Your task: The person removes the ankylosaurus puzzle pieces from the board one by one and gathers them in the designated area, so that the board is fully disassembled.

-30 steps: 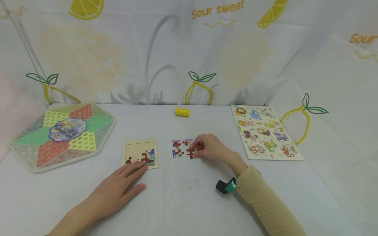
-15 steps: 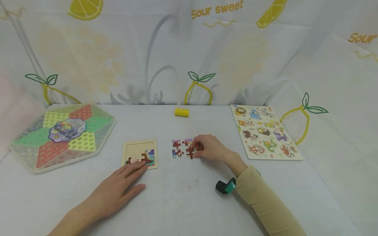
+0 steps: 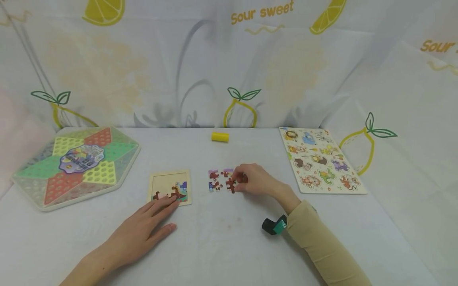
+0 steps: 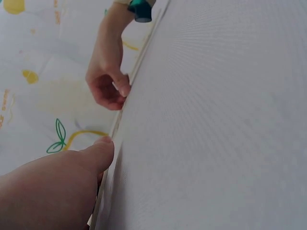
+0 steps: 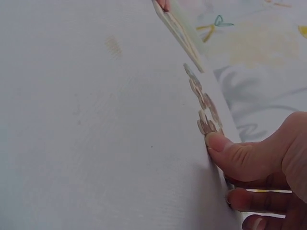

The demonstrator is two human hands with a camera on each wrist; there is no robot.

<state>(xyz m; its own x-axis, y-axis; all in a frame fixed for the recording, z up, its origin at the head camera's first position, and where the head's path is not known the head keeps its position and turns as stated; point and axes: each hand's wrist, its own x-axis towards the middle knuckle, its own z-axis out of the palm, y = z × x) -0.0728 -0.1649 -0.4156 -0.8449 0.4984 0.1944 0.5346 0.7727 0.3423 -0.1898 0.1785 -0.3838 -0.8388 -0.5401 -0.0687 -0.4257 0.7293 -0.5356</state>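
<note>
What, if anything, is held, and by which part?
The right hand has its thumb at the edge of a flat brown jigsaw piece; whether it's gripped is hidden. The left hand rests on the square pale wooden tray.

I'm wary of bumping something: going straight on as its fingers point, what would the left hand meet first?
The left hand would likely meet multicoloured jigsaw pieces lying inside the square pale wooden tray, then the tray's right rim; contact with the pieces is unclear.
</note>
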